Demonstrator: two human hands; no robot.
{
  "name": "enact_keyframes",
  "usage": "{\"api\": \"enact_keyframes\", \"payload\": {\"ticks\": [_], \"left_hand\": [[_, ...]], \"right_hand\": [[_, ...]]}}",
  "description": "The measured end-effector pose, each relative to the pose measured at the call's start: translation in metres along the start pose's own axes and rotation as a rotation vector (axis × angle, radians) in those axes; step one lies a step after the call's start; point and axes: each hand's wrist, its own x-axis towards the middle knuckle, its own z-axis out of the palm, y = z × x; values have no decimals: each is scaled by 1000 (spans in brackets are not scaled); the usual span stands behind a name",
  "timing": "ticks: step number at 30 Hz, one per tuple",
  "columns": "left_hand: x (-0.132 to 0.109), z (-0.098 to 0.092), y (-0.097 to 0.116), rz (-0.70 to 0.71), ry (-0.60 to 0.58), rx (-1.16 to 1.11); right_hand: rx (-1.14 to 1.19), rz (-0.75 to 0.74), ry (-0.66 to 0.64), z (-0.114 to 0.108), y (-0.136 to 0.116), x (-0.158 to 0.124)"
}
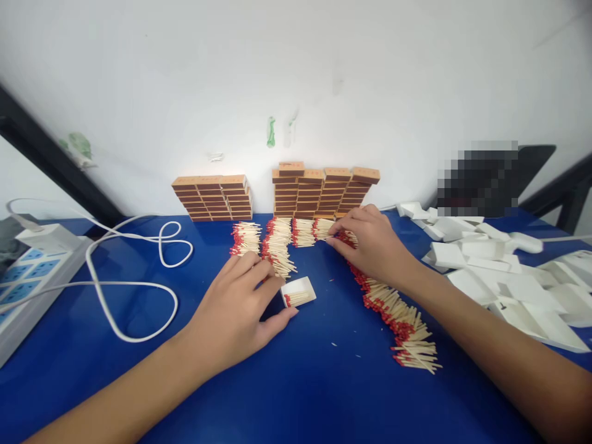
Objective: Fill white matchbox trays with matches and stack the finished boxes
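Note:
A small white matchbox tray (303, 287) with a few red-tipped matches in it lies on the blue table. My left hand (240, 302) grips its left end, the thumb along the near edge and the index finger by the far corner. Behind it, several bundles of matches (277, 240) lie in a row. My right hand (372, 240) is at the right end of this row, thumb and index finger pinched at the matches (322, 229) there. Under its wrist, a long heap of matches (402, 320) curves toward me, partly hidden by the hand.
Stacks of brown matchboxes (213, 197) stand against the wall, with a taller group of matchboxes (319, 191) beside them. Empty white trays (499, 265) are heaped at the right. A white cable (92, 265) loops from a power strip (32, 283) at the left.

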Motion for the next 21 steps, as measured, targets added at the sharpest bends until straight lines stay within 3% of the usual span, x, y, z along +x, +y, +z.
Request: {"api": "enact_keyframes", "payload": {"ticks": [4,12,21], "left_hand": [[0,1,0,6,4,-4],[1,1,0,-1,-7,-16],[1,1,-2,-10,-9,-14]], "right_hand": [[-25,11,-82,7,6,0],[-22,-16,-123,10,7,0],[147,-48,-180,-7,-10,-1]]}}
